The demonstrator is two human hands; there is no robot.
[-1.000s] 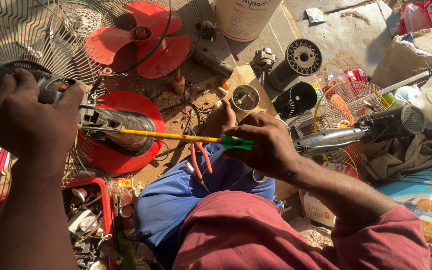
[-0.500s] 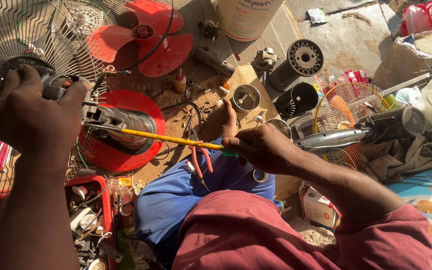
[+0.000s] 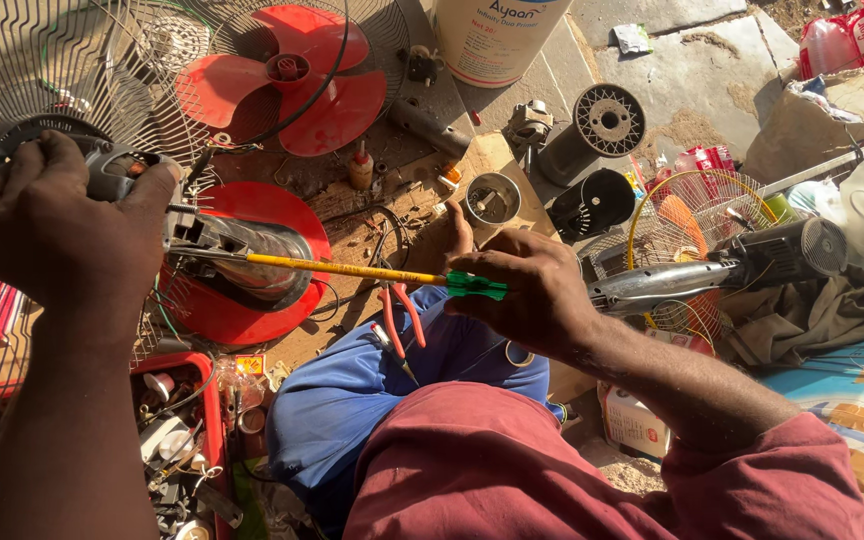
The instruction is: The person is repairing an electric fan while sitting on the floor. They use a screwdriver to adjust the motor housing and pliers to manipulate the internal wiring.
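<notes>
Two hands: motor (image 3: 242, 255) w/ screwdriver (image 3: 372, 271).

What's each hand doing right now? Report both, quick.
Left hand: closed on the fan motor, grip wrapped around its rear.
Right hand: closed on the screwdriver, holding its green handle.

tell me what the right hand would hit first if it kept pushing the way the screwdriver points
Probably the fan motor that the left hand holds: the right hand aims the screwdriver leftward at it.
</notes>
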